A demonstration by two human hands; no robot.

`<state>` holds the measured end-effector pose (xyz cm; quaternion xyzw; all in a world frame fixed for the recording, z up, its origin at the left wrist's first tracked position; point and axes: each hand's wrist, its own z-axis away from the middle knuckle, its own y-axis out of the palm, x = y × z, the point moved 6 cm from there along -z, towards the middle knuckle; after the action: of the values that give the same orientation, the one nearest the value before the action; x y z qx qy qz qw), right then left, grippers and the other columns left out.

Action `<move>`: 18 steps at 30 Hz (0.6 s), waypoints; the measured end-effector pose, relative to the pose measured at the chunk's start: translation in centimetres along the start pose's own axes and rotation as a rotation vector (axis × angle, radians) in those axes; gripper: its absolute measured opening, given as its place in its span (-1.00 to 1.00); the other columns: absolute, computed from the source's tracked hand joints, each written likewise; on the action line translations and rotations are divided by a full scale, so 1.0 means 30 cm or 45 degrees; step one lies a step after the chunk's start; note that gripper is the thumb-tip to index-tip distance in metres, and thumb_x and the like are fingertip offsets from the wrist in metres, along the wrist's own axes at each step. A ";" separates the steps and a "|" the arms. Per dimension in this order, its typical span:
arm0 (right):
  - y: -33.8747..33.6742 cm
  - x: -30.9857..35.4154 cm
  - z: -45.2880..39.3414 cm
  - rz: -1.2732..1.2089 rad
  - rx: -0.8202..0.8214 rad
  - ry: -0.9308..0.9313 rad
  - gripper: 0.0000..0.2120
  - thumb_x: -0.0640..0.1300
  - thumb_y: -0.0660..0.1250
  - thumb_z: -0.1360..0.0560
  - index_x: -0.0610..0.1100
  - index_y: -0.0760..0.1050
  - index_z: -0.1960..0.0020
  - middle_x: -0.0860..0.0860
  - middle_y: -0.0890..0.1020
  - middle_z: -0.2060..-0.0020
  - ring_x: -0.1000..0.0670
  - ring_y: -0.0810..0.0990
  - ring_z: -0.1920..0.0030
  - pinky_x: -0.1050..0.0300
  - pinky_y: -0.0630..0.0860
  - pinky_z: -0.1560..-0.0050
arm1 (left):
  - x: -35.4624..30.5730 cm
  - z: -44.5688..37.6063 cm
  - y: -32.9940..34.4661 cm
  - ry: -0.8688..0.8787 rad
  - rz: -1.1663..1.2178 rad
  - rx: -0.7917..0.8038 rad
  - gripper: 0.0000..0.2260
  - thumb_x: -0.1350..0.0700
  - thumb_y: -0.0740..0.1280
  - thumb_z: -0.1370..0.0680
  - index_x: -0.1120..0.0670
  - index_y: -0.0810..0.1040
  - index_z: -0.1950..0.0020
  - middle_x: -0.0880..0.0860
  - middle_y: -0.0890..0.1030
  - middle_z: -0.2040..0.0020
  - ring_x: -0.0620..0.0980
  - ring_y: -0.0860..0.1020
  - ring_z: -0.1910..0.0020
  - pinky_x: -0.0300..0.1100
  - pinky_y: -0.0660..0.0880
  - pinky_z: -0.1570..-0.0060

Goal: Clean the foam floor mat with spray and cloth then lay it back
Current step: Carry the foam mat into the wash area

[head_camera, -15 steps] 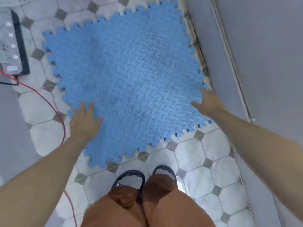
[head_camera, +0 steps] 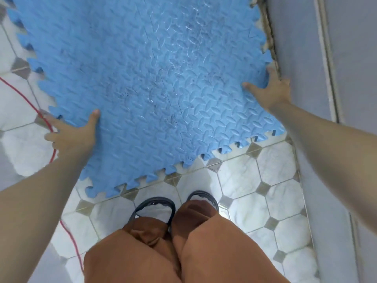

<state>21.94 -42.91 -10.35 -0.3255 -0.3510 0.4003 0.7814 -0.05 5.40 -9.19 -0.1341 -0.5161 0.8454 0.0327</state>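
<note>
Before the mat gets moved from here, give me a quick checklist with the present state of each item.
1. Left hand grips the left edge of the blue foam mat, thumb on top: ok.
2. Right hand grips the right edge, thumb on top: ok.
3. Right edge clear of the wall: not ok, the hand is squeezed against it.
4. Red cable clear of the mat: not ok, it runs under the left hand.
5. Mat surface clean and dry: cannot tell; dark smudges and a sheen show.
6. Feet off the mat: ok, both on the tiles.
</note>
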 end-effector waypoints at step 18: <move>-0.680 0.143 1.039 0.373 0.230 0.268 -0.20 0.47 0.11 -0.44 0.01 0.26 -0.51 -0.26 0.25 -0.41 -0.34 0.50 -0.26 -0.18 0.46 -0.25 | -0.214 0.279 -1.108 0.233 -0.333 0.300 -0.35 -0.19 0.45 -0.40 0.16 0.39 -0.32 0.28 0.34 -0.30 0.27 0.44 -0.24 0.06 0.38 -0.21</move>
<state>6.68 -41.68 23.87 -0.3416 -0.1790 0.5033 0.7733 1.20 12.38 24.96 -0.1374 -0.4216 0.8727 0.2045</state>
